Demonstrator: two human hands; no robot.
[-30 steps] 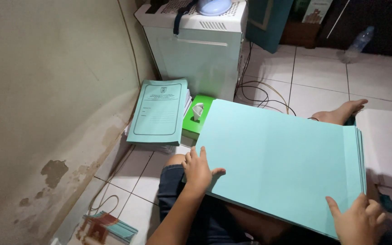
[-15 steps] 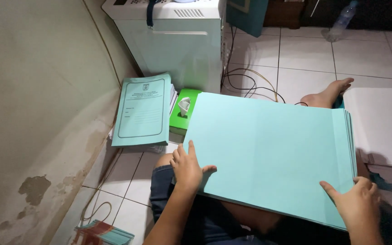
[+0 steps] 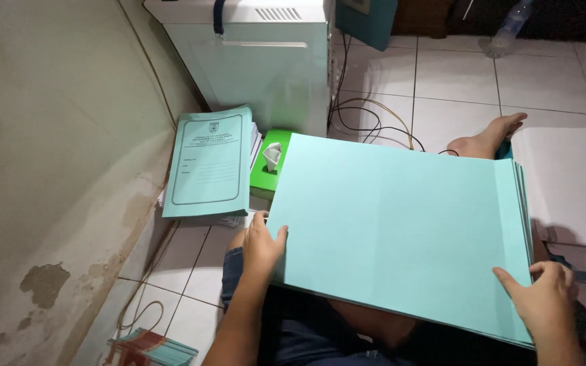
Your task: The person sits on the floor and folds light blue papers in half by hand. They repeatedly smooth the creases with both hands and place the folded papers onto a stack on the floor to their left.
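both hands, left (image 3: 260, 245) and right (image 3: 548, 303), still grip the teal card stack (image 3: 401, 224) over white floor tiles (image 3: 469, 74).

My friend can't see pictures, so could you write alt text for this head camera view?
A seated person's left hand and right hand grip a stack of pale green sheets on their lap. A green booklet leans against the wall to the left, beside a green tissue box.

White tiled floor (image 3: 557, 81) with stacked green booklets (image 3: 210, 163), a green tissue box (image 3: 270, 169), cables (image 3: 374, 122), a clear bottle (image 3: 506, 30).
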